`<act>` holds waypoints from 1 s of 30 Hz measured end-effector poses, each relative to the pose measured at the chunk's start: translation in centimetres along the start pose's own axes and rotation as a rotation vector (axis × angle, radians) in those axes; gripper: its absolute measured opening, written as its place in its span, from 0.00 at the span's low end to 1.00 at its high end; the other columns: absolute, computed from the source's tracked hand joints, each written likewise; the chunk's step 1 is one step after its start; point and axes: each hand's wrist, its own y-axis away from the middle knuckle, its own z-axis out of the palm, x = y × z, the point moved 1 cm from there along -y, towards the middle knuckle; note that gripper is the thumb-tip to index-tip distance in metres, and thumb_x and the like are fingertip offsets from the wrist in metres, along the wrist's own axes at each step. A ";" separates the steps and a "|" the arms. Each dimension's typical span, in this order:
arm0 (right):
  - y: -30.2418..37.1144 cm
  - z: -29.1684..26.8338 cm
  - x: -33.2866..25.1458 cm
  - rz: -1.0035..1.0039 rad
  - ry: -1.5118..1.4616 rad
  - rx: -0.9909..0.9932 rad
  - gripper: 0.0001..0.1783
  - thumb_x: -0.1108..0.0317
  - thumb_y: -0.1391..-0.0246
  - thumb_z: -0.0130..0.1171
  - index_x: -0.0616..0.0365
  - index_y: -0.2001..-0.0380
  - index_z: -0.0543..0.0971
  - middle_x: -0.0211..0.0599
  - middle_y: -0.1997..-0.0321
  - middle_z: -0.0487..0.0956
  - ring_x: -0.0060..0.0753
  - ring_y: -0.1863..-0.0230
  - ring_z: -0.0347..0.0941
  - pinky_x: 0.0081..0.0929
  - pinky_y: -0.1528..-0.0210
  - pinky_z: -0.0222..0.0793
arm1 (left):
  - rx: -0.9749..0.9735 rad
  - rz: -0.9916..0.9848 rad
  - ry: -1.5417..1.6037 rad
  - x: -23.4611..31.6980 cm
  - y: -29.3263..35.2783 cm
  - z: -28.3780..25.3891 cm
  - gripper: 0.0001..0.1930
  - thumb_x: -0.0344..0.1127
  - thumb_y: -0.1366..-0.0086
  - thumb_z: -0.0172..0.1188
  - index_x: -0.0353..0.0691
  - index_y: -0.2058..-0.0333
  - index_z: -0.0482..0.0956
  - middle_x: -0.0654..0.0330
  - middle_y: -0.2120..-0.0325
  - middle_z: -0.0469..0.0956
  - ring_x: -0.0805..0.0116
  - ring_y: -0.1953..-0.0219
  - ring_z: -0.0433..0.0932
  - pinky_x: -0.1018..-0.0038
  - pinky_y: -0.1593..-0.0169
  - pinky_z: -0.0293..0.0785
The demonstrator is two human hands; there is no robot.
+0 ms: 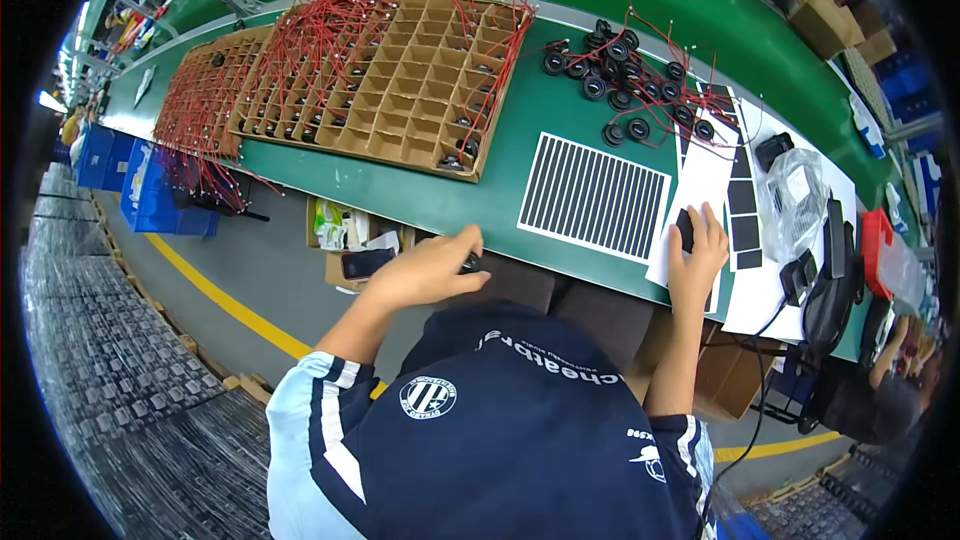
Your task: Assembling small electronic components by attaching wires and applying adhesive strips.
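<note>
My left hand (425,270) is just off the table's front edge, its fingers closed around a small black round part (471,262), mostly covered by the fingers. My right hand (703,258) rests over white sheets at the right, thumb and fingertips about a small black rectangular piece (685,228). Left of that hand lies a white sheet with narrow black strips (595,197). Beyond it is a loose pile of black round parts with red wires (620,70). A divided cardboard tray (400,90) holds several such parts, with many cells bare.
A second wired tray (205,90) stands farther left. Black rectangles on a white sheet (743,197), a clear plastic bag (797,195) and a red bin (877,250) are at the right. Below the table are a phone (367,262) and blue bins (160,195). Another person (880,400) is at the right.
</note>
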 end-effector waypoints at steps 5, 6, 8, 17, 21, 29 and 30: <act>-0.1 0.0 -0.3 0.008 -0.018 -0.002 0.18 0.67 0.57 0.55 0.55 0.58 0.72 0.38 0.47 0.64 0.41 0.48 0.57 0.37 0.46 0.47 | 0.071 -0.077 0.022 -0.2 1.1 -4.8 0.17 0.42 0.49 0.58 0.38 0.67 0.63 0.49 0.75 0.72 0.54 0.71 0.72 0.68 0.68 0.66; -0.1 0.0 -0.2 0.015 -0.015 -0.004 0.18 0.67 0.57 0.55 0.55 0.59 0.72 0.38 0.47 0.64 0.41 0.48 0.57 0.37 0.46 0.47 | 0.098 -0.123 0.023 0.3 1.0 -6.3 0.16 0.40 0.50 0.59 0.38 0.69 0.64 0.51 0.77 0.72 0.57 0.73 0.72 0.70 0.70 0.66; -0.1 0.2 0.0 0.022 -0.018 -0.008 0.18 0.67 0.57 0.55 0.55 0.59 0.72 0.38 0.47 0.64 0.41 0.47 0.57 0.37 0.46 0.47 | 0.423 0.037 -0.075 1.1 0.1 -9.1 0.14 0.38 0.53 0.63 0.36 0.74 0.69 0.55 0.81 0.71 0.65 0.81 0.67 0.73 0.74 0.65; -0.2 -0.2 -0.2 0.032 -0.043 0.006 0.19 0.67 0.57 0.55 0.57 0.59 0.71 0.39 0.48 0.65 0.41 0.48 0.57 0.36 0.47 0.48 | 0.494 0.070 -0.204 0.9 -7.1 -14.0 0.13 0.35 0.53 0.61 0.36 0.70 0.72 0.54 0.84 0.71 0.61 0.80 0.70 0.70 0.73 0.66; 0.2 0.1 0.4 0.026 -0.045 0.049 0.15 0.70 0.55 0.53 0.61 0.61 0.71 0.40 0.50 0.67 0.41 0.49 0.59 0.36 0.49 0.50 | 0.488 0.020 -0.192 0.4 -8.3 -12.6 0.13 0.34 0.54 0.61 0.36 0.69 0.73 0.52 0.81 0.73 0.58 0.76 0.73 0.69 0.71 0.68; -0.5 0.2 0.4 0.064 -0.117 0.042 0.11 0.72 0.60 0.53 0.56 0.68 0.71 0.39 0.53 0.66 0.42 0.52 0.59 0.37 0.52 0.51 | 0.495 0.051 -0.158 1.2 -8.3 -12.1 0.11 0.28 0.54 0.60 0.34 0.70 0.70 0.53 0.75 0.73 0.58 0.71 0.72 0.70 0.66 0.68; -0.7 0.0 0.4 0.066 -0.114 0.039 0.11 0.72 0.60 0.53 0.56 0.68 0.71 0.39 0.53 0.66 0.42 0.52 0.59 0.37 0.52 0.51 | 0.491 0.050 -0.155 1.6 -8.4 -12.0 0.11 0.28 0.54 0.60 0.34 0.70 0.70 0.53 0.75 0.73 0.58 0.71 0.72 0.70 0.66 0.68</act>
